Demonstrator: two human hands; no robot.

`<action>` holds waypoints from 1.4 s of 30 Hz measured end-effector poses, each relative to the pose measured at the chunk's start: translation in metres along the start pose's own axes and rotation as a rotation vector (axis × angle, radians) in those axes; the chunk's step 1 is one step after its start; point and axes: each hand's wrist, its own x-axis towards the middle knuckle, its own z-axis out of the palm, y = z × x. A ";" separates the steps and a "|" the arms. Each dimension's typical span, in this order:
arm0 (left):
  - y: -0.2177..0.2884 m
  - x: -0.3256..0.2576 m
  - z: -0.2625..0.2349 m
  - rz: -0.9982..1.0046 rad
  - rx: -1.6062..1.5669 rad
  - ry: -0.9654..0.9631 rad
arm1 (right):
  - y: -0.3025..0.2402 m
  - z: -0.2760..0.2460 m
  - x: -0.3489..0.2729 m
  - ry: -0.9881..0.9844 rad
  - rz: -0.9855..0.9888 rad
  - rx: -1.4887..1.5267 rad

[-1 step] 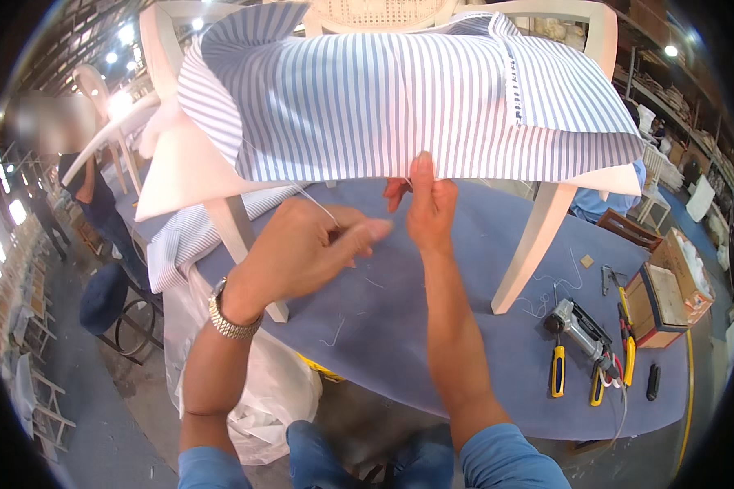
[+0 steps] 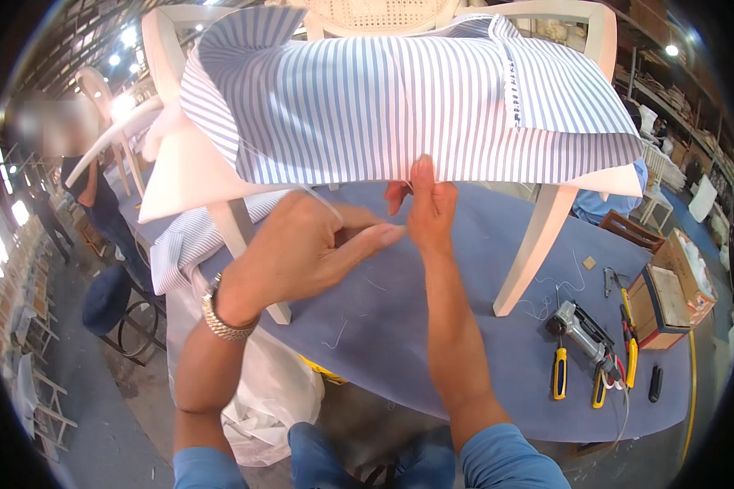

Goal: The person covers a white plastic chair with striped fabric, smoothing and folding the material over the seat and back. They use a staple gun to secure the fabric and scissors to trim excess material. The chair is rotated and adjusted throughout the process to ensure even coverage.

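The blue-and-white striped fabric (image 2: 400, 98) hides most of the white wooden chair (image 2: 538, 236) seat, and the chair's cane back is cut off by the top edge. The right hand (image 2: 431, 208) hides the fabric's hem where its fingertips press, and a blurred person (image 2: 81, 187) stands beyond the blue padded worktable's (image 2: 432, 342) left edge.

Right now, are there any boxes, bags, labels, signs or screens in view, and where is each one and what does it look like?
Cardboard box: right end of the blue table, rectangular, brown sides, pale flat top.
Second box: behind the first, farther right, open, brown, with white stuff inside.
Plastic bag: hanging off the table's near edge below the left hand, white, crumpled.
No signs, screens or readable labels visible.
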 end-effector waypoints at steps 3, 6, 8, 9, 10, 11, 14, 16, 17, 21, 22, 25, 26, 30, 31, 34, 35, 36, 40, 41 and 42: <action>0.032 0.028 -0.034 0.174 -0.191 0.022 | 0.004 0.000 0.002 -0.035 -0.004 0.029; 0.040 0.101 -0.063 0.616 0.396 0.289 | 0.008 0.001 0.007 -0.060 -0.034 0.038; 0.032 0.140 -0.068 0.426 0.547 0.184 | 0.010 0.001 0.008 -0.060 -0.048 0.032; 0.026 0.154 -0.067 0.433 0.650 0.171 | 0.010 0.000 0.007 -0.062 -0.061 0.029; 0.018 0.158 -0.061 0.538 0.803 0.214 | 0.010 0.000 0.007 -0.064 -0.074 0.026; 0.011 0.160 -0.055 0.644 0.955 0.258 | 0.010 -0.001 0.006 -0.062 -0.069 0.018; -0.003 0.148 -0.041 0.426 1.012 0.236 | 0.009 -0.002 0.002 -0.055 -0.047 -0.019; 0.000 0.142 -0.041 0.488 1.002 0.206 | 0.010 -0.002 0.000 -0.062 -0.043 -0.055; 0.003 0.140 -0.042 0.431 1.030 0.134 | 0.011 -0.002 -0.001 -0.070 -0.058 -0.053; 0.016 0.124 -0.033 0.458 1.095 0.135 | 0.019 -0.004 0.003 -0.078 -0.071 -0.097; 0.019 0.119 -0.030 0.464 1.105 0.146 | 0.021 -0.006 0.005 -0.081 -0.070 -0.123; 0.022 0.109 -0.026 0.444 1.095 0.138 | 0.028 -0.008 0.010 -0.088 -0.091 -0.195; 0.022 0.107 -0.025 0.431 1.089 0.131 | 0.029 -0.009 0.010 -0.090 -0.106 -0.189; 0.014 0.110 -0.018 0.429 1.174 0.196 | 0.036 -0.007 0.009 -0.058 -0.131 -0.155; 0.011 0.111 -0.016 0.431 1.194 0.219 | 0.038 -0.007 0.009 -0.042 -0.120 -0.140; 0.006 0.112 -0.011 0.419 1.217 0.265 | 0.043 -0.011 0.015 -0.137 -0.213 -0.156; 0.005 0.112 -0.009 0.404 1.222 0.273 | 0.045 -0.012 0.017 -0.134 -0.212 -0.166; 0.004 0.112 -0.007 0.374 1.230 0.271 | 0.046 -0.014 0.019 -0.132 -0.211 -0.178; 0.001 0.114 -0.002 0.325 1.225 0.285 | 0.043 -0.017 0.031 -0.156 -0.202 -0.140; 0.001 0.115 -0.001 0.319 1.241 0.305 | 0.039 -0.018 0.034 -0.212 -0.187 -0.136; 0.000 0.116 0.002 0.316 1.281 0.343 | 0.036 -0.019 0.039 -0.265 -0.172 -0.136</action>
